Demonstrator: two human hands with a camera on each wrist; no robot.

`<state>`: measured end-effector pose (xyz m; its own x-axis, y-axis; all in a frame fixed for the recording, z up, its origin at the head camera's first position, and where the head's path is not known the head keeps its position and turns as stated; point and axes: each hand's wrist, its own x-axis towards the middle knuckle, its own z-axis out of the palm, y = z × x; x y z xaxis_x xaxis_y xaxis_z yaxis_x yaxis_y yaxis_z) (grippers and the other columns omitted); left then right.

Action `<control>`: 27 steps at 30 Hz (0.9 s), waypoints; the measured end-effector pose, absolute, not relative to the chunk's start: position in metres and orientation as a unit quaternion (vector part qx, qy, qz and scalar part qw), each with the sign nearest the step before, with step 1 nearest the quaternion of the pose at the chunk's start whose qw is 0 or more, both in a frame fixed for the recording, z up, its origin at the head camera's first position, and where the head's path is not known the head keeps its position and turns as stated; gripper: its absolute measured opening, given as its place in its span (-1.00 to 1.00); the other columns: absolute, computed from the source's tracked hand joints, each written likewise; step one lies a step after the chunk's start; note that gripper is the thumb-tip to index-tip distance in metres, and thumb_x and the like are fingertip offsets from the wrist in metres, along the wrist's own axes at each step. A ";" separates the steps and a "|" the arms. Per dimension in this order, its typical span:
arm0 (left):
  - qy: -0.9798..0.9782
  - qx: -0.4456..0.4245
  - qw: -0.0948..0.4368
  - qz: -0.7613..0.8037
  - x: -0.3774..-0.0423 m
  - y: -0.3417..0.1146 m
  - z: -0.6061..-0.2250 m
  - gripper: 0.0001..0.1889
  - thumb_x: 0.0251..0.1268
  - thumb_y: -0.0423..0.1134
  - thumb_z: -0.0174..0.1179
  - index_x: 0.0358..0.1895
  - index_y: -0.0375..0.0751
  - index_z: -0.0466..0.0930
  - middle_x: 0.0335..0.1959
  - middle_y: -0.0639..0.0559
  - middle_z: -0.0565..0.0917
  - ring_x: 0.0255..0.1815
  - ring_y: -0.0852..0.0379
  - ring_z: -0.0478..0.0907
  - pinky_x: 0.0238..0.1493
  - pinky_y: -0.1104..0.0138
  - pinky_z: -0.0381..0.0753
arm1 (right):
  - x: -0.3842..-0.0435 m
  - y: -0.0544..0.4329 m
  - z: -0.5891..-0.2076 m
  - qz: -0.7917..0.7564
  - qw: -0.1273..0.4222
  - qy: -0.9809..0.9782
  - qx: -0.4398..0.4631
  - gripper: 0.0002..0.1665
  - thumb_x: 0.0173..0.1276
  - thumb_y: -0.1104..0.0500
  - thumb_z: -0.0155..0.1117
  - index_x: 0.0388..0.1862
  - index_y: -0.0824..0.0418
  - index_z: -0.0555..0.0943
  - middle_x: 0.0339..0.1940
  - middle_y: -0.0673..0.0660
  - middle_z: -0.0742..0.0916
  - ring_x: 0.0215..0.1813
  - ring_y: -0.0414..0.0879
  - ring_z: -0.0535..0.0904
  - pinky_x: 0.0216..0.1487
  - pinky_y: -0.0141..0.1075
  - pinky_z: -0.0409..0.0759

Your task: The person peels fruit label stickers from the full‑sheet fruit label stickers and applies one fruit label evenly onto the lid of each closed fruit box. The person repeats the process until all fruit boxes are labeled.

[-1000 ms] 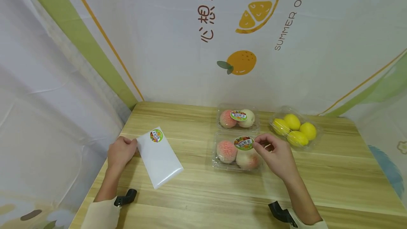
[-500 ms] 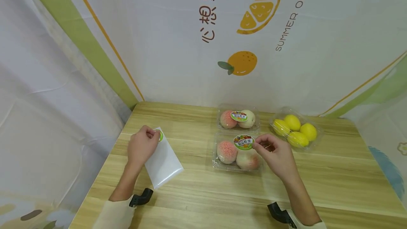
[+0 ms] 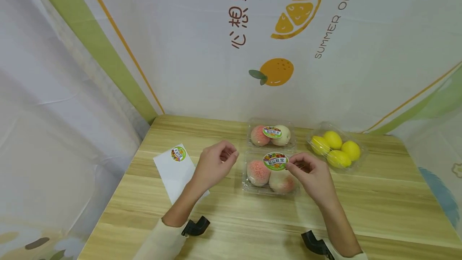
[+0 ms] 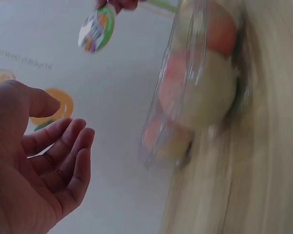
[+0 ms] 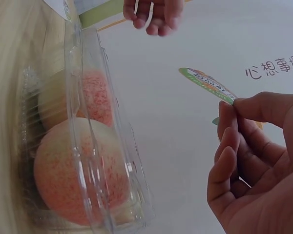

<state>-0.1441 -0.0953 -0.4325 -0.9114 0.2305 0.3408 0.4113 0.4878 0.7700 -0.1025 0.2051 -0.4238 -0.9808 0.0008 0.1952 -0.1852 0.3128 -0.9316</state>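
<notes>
My right hand (image 3: pixel 313 176) pinches an oval fruit sticker (image 3: pixel 275 161) by its right edge, between thumb and fingertips. In the right wrist view the sticker (image 5: pixel 205 84) is seen nearly edge-on, held above a clear plastic box (image 5: pixel 132 195) of peaches. That lidded box (image 3: pixel 252 189) lies under the sticker in the head view, with two peaches inside. My left hand (image 3: pixel 213 164) is left of the box, fingers loosely curled and holding nothing. In the left wrist view the left hand (image 4: pixel 44 161) faces the box side, palm visible, apart from the sticker (image 4: pixel 96 31).
A white backing sheet (image 3: pixel 177 175) with one round sticker (image 3: pixel 178 153) lies at left, partly behind the left forearm. Behind the near box stands another peach box (image 3: pixel 271 133) bearing a sticker. A clear box of lemons (image 3: pixel 338 153) is at right. A printed curtain (image 3: pixel 202 71) borders the table's back.
The left hand has left the backing sheet's upper left corner, crossed over the sheet and come right toward the peach box. The right hand keeps its hold, the sticker tilting slightly.
</notes>
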 end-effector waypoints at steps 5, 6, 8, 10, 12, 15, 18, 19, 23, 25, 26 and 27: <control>-0.835 -0.213 0.044 -0.506 -0.140 -0.066 -0.436 -0.90 0.58 -0.27 0.31 -0.05 -0.20 0.78 -0.24 0.07 0.78 -0.23 0.19 0.73 -0.12 0.29 0.76 | -0.101 0.203 -0.422 0.611 0.070 -0.787 0.045 -0.91 0.48 0.38 0.49 -0.15 0.41 0.73 -0.27 0.05 0.76 -0.24 -0.18 0.65 -0.20 -0.42 0.65; -0.832 -0.214 0.037 -0.511 -0.139 -0.062 -0.436 -0.89 0.59 -0.27 0.31 -0.04 -0.20 0.78 -0.22 0.06 0.78 -0.22 0.19 0.73 -0.11 0.29 0.76 | -0.101 0.203 -0.422 0.614 0.071 -0.785 0.044 -0.91 0.48 0.38 0.49 -0.15 0.42 0.73 -0.27 0.04 0.75 -0.24 -0.18 0.65 -0.20 -0.42 0.65; -0.827 -0.215 0.028 -0.519 -0.138 -0.055 -0.437 -0.87 0.60 -0.25 0.30 -0.03 -0.21 0.79 -0.20 0.05 0.80 -0.21 0.18 0.74 -0.11 0.30 0.76 | -0.101 0.203 -0.422 0.618 0.072 -0.781 0.042 -0.90 0.49 0.38 0.49 -0.15 0.42 0.73 -0.28 0.03 0.75 -0.25 -0.18 0.64 -0.21 -0.42 0.63; -0.824 -0.212 0.024 -0.525 -0.138 -0.049 -0.439 -0.86 0.61 -0.24 0.29 -0.02 -0.21 0.80 -0.19 0.04 0.80 -0.21 0.18 0.75 -0.12 0.29 0.76 | -0.101 0.203 -0.422 0.623 0.072 -0.778 0.039 -0.90 0.49 0.38 0.49 -0.15 0.43 0.72 -0.29 0.01 0.75 -0.25 -0.18 0.64 -0.23 -0.42 0.62; -0.821 -0.208 0.020 -0.532 -0.137 -0.044 -0.440 -0.85 0.62 -0.23 0.29 -0.02 -0.21 0.80 -0.19 0.04 0.80 -0.23 0.19 0.75 -0.15 0.30 0.76 | -0.101 0.203 -0.423 0.628 0.071 -0.774 0.036 -0.90 0.48 0.39 0.49 -0.15 0.45 0.72 -0.30 0.00 0.75 -0.26 -0.19 0.63 -0.24 -0.42 0.61; -0.815 -0.202 0.014 -0.543 -0.136 -0.037 -0.442 -0.85 0.62 -0.22 0.30 -0.03 -0.21 0.81 -0.22 0.06 0.81 -0.25 0.21 0.75 -0.19 0.31 0.76 | -0.101 0.202 -0.424 0.635 0.068 -0.769 0.031 -0.88 0.47 0.40 0.49 -0.14 0.47 0.72 -0.30 0.01 0.75 -0.26 -0.18 0.63 -0.25 -0.42 0.61; -0.811 -0.196 0.011 -0.550 -0.134 -0.033 -0.443 -0.85 0.61 -0.22 0.32 -0.06 -0.22 0.80 -0.28 0.08 0.80 -0.28 0.24 0.73 -0.23 0.32 0.75 | -0.102 0.202 -0.425 0.637 0.064 -0.768 0.029 -0.87 0.48 0.40 0.49 -0.13 0.48 0.71 -0.31 0.02 0.75 -0.27 -0.17 0.63 -0.26 -0.42 0.60; -0.811 -0.195 0.011 -0.552 -0.134 -0.031 -0.443 -0.86 0.61 -0.22 0.33 -0.07 -0.22 0.80 -0.30 0.08 0.80 -0.29 0.25 0.72 -0.24 0.33 0.74 | -0.102 0.202 -0.425 0.637 0.064 -0.768 0.028 -0.87 0.47 0.40 0.49 -0.13 0.47 0.71 -0.31 0.02 0.75 -0.27 -0.17 0.62 -0.26 -0.42 0.60; -0.808 -0.192 0.013 -0.557 -0.133 -0.029 -0.443 -0.88 0.58 -0.25 0.34 -0.11 -0.23 0.78 -0.35 0.10 0.77 -0.33 0.27 0.69 -0.26 0.34 0.73 | -0.102 0.202 -0.426 0.634 0.060 -0.771 0.023 -0.87 0.48 0.38 0.49 -0.15 0.45 0.71 -0.31 0.03 0.75 -0.27 -0.18 0.63 -0.25 -0.41 0.61; -0.807 -0.192 0.014 -0.558 -0.133 -0.028 -0.443 -0.89 0.58 -0.26 0.35 -0.12 -0.23 0.77 -0.35 0.10 0.77 -0.33 0.27 0.69 -0.26 0.35 0.72 | -0.103 0.203 -0.427 0.631 0.059 -0.773 0.022 -0.87 0.48 0.38 0.49 -0.15 0.45 0.70 -0.30 0.02 0.75 -0.26 -0.18 0.63 -0.24 -0.42 0.62; -0.807 -0.192 0.015 -0.559 -0.134 -0.028 -0.444 -0.89 0.58 -0.26 0.35 -0.12 -0.23 0.77 -0.35 0.10 0.77 -0.33 0.27 0.68 -0.26 0.35 0.72 | -0.103 0.203 -0.427 0.630 0.059 -0.774 0.022 -0.87 0.48 0.37 0.49 -0.15 0.45 0.70 -0.30 0.02 0.75 -0.26 -0.18 0.64 -0.24 -0.42 0.63; -0.806 -0.192 0.015 -0.559 -0.134 -0.027 -0.444 -0.90 0.58 -0.26 0.35 -0.12 -0.23 0.77 -0.35 0.10 0.77 -0.33 0.27 0.69 -0.25 0.34 0.72 | -0.103 0.204 -0.427 0.630 0.059 -0.774 0.022 -0.86 0.48 0.38 0.49 -0.14 0.47 0.70 -0.30 0.02 0.75 -0.25 -0.18 0.64 -0.23 -0.42 0.63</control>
<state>-0.1335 -0.0275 -0.4436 -0.9259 0.2924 0.2394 0.3267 0.3011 0.8959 -0.1033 0.2035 -0.4272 -0.9921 0.0399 0.1191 -0.1086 0.2042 -0.9729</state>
